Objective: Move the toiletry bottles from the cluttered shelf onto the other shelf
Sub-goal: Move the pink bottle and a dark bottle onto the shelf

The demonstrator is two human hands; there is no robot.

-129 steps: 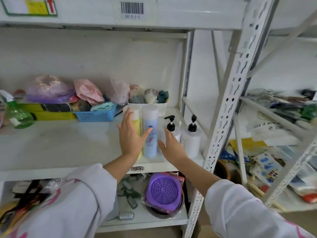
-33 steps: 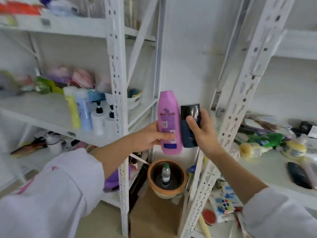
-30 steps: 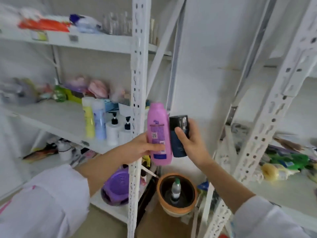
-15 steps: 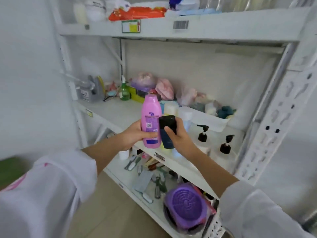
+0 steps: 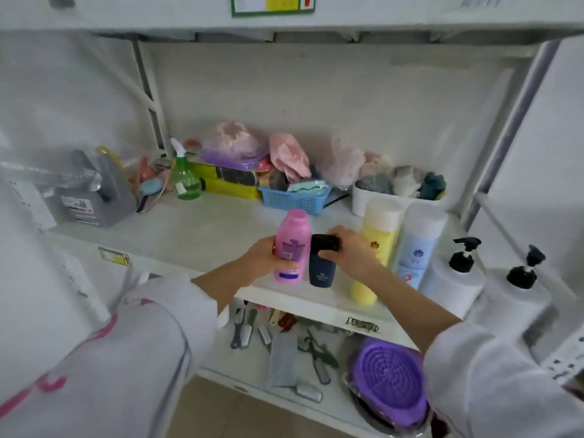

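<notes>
My left hand grips a pink bottle upright near the front edge of the white shelf. Right beside it, my right hand grips a short dark blue bottle from above, by its black cap. Both bottles are at or just above the shelf surface; I cannot tell if they touch it. To their right stand a yellow bottle, a light blue bottle and two white pump bottles.
Along the back of the shelf are a green spray bottle, a blue basket, a white tub of sponges and a grey holder. The shelf below holds brushes and a purple round lid.
The view swung from the right-hand shelf back to the left one. Both hands have carried the pink and dark blue bottles down to the shelf front, left of the yellow bottle.
</notes>
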